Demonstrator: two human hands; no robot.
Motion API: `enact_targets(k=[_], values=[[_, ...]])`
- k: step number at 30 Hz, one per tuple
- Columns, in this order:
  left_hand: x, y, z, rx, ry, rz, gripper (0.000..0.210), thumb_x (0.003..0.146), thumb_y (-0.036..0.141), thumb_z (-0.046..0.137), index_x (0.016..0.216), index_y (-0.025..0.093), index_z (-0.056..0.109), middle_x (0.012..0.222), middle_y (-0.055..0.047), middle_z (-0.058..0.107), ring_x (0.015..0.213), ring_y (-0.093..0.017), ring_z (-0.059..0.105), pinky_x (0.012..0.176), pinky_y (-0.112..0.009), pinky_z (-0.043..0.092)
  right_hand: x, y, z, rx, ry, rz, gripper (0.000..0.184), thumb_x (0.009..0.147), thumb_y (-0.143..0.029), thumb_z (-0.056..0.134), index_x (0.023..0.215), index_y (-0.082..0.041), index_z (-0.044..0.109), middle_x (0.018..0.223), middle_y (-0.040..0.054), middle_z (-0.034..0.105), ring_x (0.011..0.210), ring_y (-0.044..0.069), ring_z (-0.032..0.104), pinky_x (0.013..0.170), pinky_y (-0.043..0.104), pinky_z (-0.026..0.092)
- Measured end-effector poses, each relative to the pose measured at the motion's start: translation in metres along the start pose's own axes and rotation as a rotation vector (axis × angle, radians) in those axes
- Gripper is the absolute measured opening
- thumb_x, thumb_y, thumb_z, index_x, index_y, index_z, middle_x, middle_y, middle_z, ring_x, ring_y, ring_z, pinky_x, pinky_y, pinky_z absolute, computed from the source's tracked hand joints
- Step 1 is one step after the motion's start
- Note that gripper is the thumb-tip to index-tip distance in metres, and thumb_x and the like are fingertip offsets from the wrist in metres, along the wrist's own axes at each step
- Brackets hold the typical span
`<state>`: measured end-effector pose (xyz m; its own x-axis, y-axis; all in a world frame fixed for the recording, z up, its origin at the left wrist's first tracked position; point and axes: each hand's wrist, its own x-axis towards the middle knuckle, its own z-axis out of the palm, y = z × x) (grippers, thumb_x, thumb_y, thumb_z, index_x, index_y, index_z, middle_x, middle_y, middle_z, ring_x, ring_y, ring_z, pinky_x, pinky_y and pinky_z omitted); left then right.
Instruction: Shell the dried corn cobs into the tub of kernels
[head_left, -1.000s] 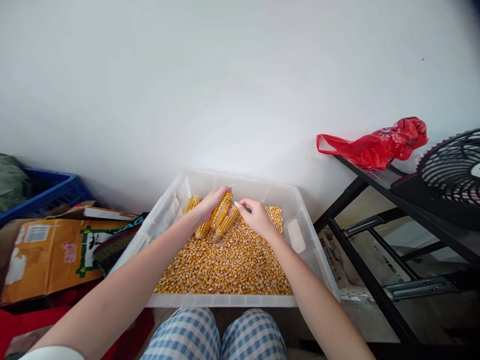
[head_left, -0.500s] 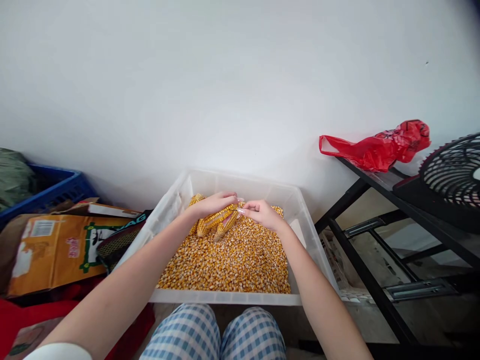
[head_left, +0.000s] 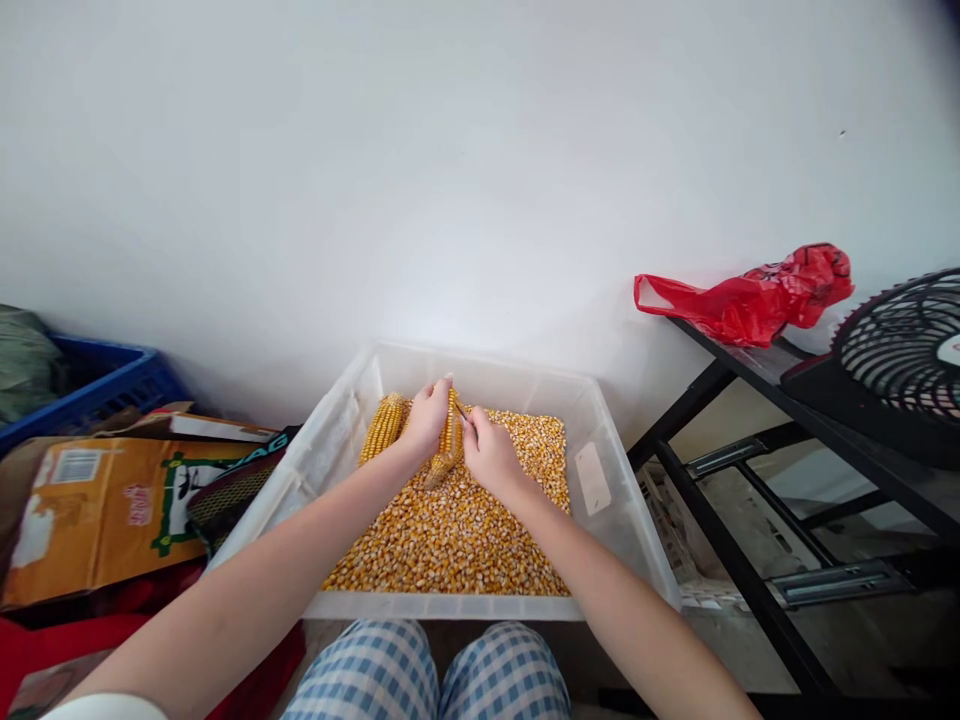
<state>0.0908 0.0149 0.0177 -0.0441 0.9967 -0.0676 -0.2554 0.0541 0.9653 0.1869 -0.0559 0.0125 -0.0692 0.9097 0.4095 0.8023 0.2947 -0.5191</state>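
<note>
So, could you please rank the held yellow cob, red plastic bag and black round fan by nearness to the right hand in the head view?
1. Held yellow cob: just left.
2. Red plastic bag: right.
3. Black round fan: far right.

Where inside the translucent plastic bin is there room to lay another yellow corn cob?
Mainly on the loose yellow kernels, between the bin's near rim and the bare right hand. A smaller open patch lies between that hand and the white rectangular label. Crowded: the back left, where yellow corn cobs and the bare left hand sit close together.
</note>
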Motion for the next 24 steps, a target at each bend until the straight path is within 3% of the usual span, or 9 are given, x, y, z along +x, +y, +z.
enact_targets(k=[4, 9, 13, 17, 24], values=[[0.003, 0.001, 0.000, -0.148, -0.009, -0.191, 0.020, 0.073, 0.037, 0.053, 0.067, 0.018, 0.050, 0.047, 0.002, 0.050, 0.044, -0.014, 0.052, 0.044, -0.024, 0.041, 0.000, -0.003, 0.000, -0.121, -0.045, -0.019, 0.020, 0.089, -0.024, 0.029, 0.097, -0.018, 0.046, 0.069, 0.0035, 0.060, 0.056, 0.014, 0.051, 0.052, 0.025, 0.024], [0.008, 0.014, -0.006, -0.218, -0.213, -0.389, 0.031, 0.074, 0.045, 0.047, 0.061, 0.017, 0.052, 0.047, -0.004, 0.054, 0.043, -0.018, 0.054, 0.045, -0.029, 0.045, 0.005, 0.004, -0.018, -0.092, -0.033, -0.055, 0.021, 0.091, -0.029, 0.030, 0.084, -0.020, 0.048, 0.068, 0.0017, 0.060, 0.060, 0.013, 0.054, 0.054, 0.023, 0.026], [0.007, 0.019, -0.006, -0.247, -0.341, -0.406, 0.031, 0.072, 0.046, 0.050, 0.063, 0.016, 0.056, 0.051, -0.004, 0.058, 0.044, -0.018, 0.056, 0.046, -0.030, 0.047, 0.007, 0.009, -0.030, -0.111, -0.047, -0.121, 0.018, 0.089, -0.027, 0.033, 0.083, -0.020, 0.049, 0.069, 0.0007, 0.060, 0.060, 0.012, 0.054, 0.055, 0.022, 0.026], [0.001, 0.020, -0.003, -0.206, -0.385, -0.414, 0.031, 0.073, 0.044, 0.050, 0.060, 0.016, 0.055, 0.049, -0.004, 0.057, 0.042, -0.016, 0.054, 0.045, -0.028, 0.046, 0.008, 0.009, -0.036, -0.129, -0.006, -0.065, 0.020, 0.089, -0.027, 0.033, 0.082, -0.020, 0.050, 0.064, 0.0005, 0.058, 0.056, 0.012, 0.051, 0.053, 0.023, 0.024], [0.003, 0.018, -0.005, -0.215, -0.396, -0.488, 0.028, 0.071, 0.044, 0.054, 0.063, 0.017, 0.056, 0.050, -0.003, 0.058, 0.043, -0.016, 0.054, 0.045, -0.027, 0.046, 0.011, 0.008, -0.038, 0.159, 0.071, 0.066, 0.026, 0.089, -0.042, 0.033, 0.087, -0.020, 0.048, 0.063, -0.0015, 0.051, 0.056, 0.012, 0.048, 0.053, 0.022, 0.029]])
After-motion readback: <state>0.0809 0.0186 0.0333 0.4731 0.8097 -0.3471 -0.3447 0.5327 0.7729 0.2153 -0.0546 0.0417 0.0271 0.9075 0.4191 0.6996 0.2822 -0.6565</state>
